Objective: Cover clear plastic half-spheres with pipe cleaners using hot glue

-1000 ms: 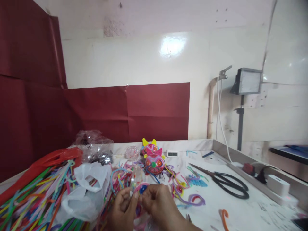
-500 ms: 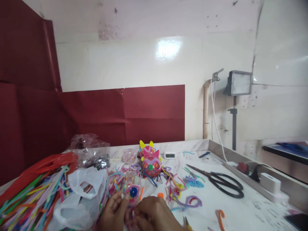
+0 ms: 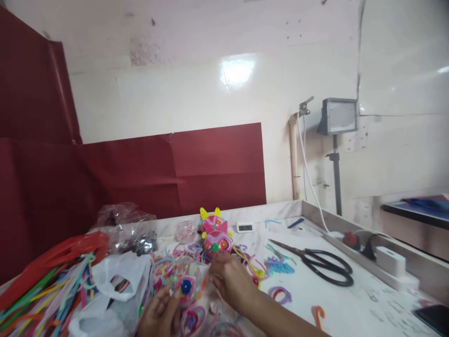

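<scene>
My left hand (image 3: 161, 310) is closed at the lower middle, thumb and fingers pinching the edge of a pink pipe-cleaner craft piece (image 3: 185, 287) with a round dark-blue centre. Clear plastic (image 3: 192, 267) shows just behind that piece. Over the pile, to its right, my right hand (image 3: 231, 281) has its fingers curled together; whatever may lie between them is hidden. Right behind those fingers stands a pink lion-head ornament (image 3: 215, 245) with orange eyes and a green nose. Below the hands lies a pink and purple pipe-cleaner coil (image 3: 192, 320).
Left are a bundle of coloured pipe cleaners (image 3: 45, 299), a white plastic bag (image 3: 121, 271) and a red bag (image 3: 70, 248). Black scissors (image 3: 315, 263) lie right of the hands. A power strip (image 3: 396, 276) runs along the tray's right wall. Behind stands a small digital display (image 3: 244, 228).
My right hand has moved up and away from my left hand, towards the lion-head ornament. The left hand keeps its pinch on the pink piece. The view has shifted slightly.
</scene>
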### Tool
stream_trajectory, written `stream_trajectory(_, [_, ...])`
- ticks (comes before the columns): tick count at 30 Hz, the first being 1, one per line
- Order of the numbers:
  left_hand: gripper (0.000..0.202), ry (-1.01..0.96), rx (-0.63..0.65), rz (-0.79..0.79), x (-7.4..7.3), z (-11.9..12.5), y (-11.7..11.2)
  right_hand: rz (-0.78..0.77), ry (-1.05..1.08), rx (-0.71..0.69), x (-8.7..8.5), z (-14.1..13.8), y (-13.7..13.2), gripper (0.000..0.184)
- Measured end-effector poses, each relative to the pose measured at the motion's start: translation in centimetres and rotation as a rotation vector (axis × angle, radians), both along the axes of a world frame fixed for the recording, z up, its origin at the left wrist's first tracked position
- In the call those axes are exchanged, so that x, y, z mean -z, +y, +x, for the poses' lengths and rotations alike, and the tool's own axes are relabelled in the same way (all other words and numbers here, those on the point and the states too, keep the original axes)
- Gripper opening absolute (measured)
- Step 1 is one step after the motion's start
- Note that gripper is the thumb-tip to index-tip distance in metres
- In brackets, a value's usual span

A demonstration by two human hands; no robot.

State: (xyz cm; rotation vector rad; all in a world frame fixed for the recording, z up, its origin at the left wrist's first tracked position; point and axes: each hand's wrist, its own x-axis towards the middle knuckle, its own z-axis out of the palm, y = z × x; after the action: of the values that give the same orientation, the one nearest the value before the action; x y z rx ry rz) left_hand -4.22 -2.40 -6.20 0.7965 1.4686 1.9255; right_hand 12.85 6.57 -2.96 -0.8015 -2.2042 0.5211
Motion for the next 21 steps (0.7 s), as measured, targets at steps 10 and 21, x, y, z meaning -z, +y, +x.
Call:
stream_trajectory(10, [0.043, -0.002, -0.053, 0.034, -0.8, 1.7, -0.5, -0.446, 0.33, -0.136, 0.1, -1.8, -2.2, 0.035])
stream_trajectory(21, [0.043, 0.0, -0.08, 0.103, 0.2, 2.4, -0.1, -0.572, 0.413, -0.168, 0.7, -2.5, -2.6, 0.046])
